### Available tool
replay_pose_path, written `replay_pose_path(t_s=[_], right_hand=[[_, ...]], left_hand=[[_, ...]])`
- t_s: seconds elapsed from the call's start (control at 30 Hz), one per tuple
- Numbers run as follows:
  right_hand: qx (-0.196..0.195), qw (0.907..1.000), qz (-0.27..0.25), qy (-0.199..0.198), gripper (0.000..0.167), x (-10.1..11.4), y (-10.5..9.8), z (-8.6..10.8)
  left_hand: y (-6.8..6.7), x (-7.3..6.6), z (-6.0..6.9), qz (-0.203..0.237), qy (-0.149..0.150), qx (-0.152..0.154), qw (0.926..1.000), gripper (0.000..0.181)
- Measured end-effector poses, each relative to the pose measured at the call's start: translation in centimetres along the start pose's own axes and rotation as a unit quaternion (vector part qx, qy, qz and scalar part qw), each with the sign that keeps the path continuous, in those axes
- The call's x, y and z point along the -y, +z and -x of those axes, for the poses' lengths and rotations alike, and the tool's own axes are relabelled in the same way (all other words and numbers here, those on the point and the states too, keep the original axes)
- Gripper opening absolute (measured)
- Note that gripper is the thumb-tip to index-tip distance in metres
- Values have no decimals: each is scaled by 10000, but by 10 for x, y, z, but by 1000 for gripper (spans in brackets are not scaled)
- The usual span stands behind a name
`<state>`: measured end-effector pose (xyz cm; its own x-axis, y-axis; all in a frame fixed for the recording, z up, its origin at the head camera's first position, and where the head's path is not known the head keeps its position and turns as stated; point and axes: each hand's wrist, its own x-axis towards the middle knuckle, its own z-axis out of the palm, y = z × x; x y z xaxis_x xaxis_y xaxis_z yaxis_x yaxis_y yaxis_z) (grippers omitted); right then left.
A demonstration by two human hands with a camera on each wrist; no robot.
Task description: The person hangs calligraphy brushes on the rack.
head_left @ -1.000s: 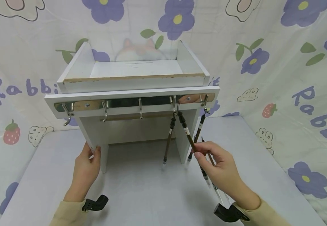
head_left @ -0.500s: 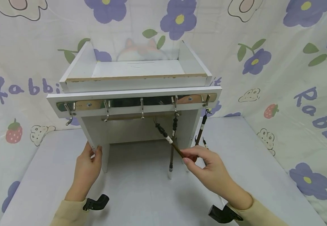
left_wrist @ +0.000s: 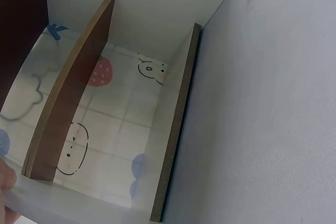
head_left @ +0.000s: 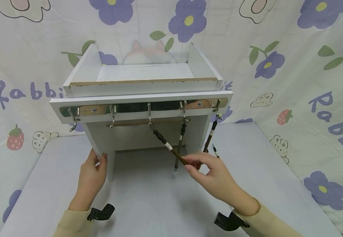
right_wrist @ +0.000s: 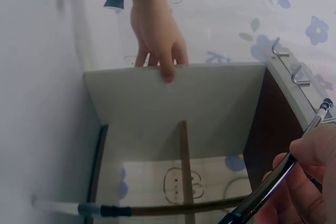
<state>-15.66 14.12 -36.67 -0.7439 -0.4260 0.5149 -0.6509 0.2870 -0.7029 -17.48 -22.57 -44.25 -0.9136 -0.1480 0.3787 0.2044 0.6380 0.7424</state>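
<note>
My right hand (head_left: 211, 169) pinches a writing brush (head_left: 175, 154) by its dark handle. The brush slants up to the left, and its cord loop is at the tip of the middle hook (head_left: 149, 113); whether it is over the hook I cannot tell. Two more brushes hang to the right: one brush (head_left: 179, 146) on the fourth hook, another brush (head_left: 209, 136) on the end hook. My left hand (head_left: 89, 179) grips the left side panel of the white shelf (head_left: 141, 87). In the right wrist view the thumb of this left hand (right_wrist: 157, 32) lies over the panel's edge.
The two left hooks (head_left: 111, 117) carry nothing. Behind my right hand, a brush (head_left: 215, 151) lies on the white table (head_left: 147, 204), mostly hidden. A printed cloth (head_left: 278, 82) backs the table. Under the shelf is an inner crossboard (left_wrist: 73, 82).
My right hand has carried the brush leftward from near the fourth hook to the middle hook, tilting it more. The brush on the fourth hook swings slightly. My left hand keeps its grip.
</note>
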Motion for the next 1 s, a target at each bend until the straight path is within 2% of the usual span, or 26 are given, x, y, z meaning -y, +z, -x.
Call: replay_pose_path(t_s=[0.5,0.8,1.0], right_hand=[[23,9996,35,294,23,3,3,-5],[-55,9999,-30,144,20,32,0,-8],[-26,9999,-136,102,20,37,1,-13]], left_hand=[[1,0,1,30,21,6,10000,42],[0,0,1,17,-26,23,10000,43],[-1,-1,1,15,-49,38,10000,43]])
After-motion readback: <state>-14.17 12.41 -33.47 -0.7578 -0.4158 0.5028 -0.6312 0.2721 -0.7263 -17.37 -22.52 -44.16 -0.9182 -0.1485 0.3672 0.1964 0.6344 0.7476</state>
